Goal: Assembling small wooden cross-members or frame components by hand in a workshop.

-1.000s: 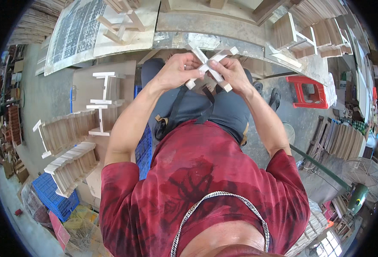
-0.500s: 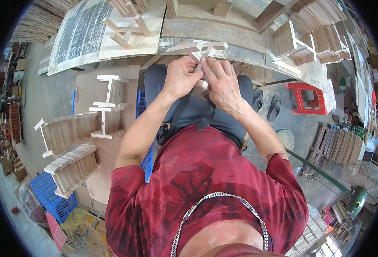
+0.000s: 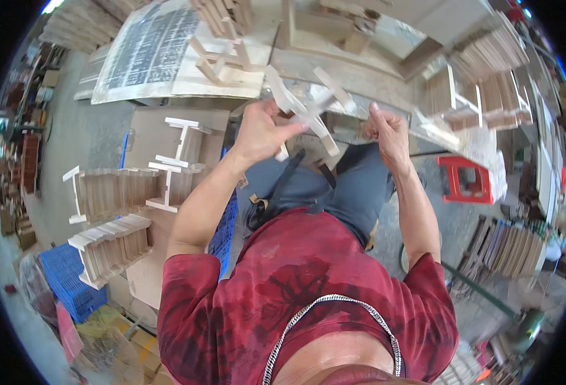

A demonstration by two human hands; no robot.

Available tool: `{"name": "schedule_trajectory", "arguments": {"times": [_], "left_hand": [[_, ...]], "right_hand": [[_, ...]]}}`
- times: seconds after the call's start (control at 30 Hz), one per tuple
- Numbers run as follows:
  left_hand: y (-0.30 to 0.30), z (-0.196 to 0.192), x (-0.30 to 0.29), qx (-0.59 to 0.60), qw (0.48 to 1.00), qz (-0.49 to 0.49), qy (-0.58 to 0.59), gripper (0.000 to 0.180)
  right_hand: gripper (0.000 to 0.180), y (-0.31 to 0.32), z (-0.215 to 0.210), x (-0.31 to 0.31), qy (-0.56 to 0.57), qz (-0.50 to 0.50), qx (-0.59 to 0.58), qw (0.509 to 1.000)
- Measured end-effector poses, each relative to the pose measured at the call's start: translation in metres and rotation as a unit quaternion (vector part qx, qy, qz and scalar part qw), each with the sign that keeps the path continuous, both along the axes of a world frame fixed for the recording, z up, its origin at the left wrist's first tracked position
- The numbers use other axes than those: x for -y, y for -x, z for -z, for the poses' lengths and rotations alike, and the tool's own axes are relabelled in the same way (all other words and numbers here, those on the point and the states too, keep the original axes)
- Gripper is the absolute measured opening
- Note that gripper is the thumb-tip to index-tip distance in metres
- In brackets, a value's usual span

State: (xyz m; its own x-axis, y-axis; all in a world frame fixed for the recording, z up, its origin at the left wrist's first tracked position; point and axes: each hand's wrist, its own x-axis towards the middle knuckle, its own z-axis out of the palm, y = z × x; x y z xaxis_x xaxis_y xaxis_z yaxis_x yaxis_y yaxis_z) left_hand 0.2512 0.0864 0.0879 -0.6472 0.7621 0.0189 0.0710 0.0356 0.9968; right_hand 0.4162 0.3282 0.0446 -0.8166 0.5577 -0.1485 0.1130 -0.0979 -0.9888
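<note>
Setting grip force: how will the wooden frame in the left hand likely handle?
The wooden frame is probably stiff: its bars look like solid wood and show no obvious sag. It seems fairly light, since the left hand alone holds it. Its flat-sided, spread bars should make it unlikely to roll.

Deep red clothing and pale wood against grey, with bright blue and red plastic.
The shirt is crimson, blotched with near-black patches; the trousers are slate blue, the neck chain silver. The crossed wooden piece is pale cream. Stacked wood pieces are banded in tans. The stool is red, the crate blue, and a board is mottled black and white.
</note>
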Motion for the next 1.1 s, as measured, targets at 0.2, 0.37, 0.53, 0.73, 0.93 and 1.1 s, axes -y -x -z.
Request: {"name": "schedule_trajectory", "arguments": {"times": [0.2, 0.37, 0.53, 0.73, 0.93, 1.1], "left_hand": [[0.021, -0.036, 0.032, -0.402, 0.915, -0.003, 0.024, 0.029], [0.064, -0.063, 0.059, -0.666, 0.735, -0.126, 0.019, 0.034], [0.084, -0.021, 0.101, -0.567, 0.721, -0.398, 0.008, 0.059], [0.116, 0.059, 0.075, -0.261, 0.892, -0.337, 0.151, 0.095], [0.145, 0.067, 0.048, -0.197, 0.904, -0.354, 0.139, 0.096], [0.154, 0.071, 0.044, -0.167, 0.915, -0.341, 0.139, 0.093]], "right_hand": [[0.033, 0.088, -0.079, 0.026, 0.15, -0.131, 0.031, 0.979], [0.019, 0.16, -0.122, 0.049, -0.093, -0.259, -0.047, 0.96], [0.018, 0.246, -0.112, 0.056, -0.214, -0.207, -0.181, 0.937], [0.018, 0.308, -0.05, 0.042, -0.26, -0.241, -0.132, 0.926], [0.021, 0.311, -0.032, 0.049, -0.302, -0.272, -0.115, 0.906], [0.022, 0.319, -0.031, 0.05, -0.304, -0.274, -0.06, 0.91]]}}
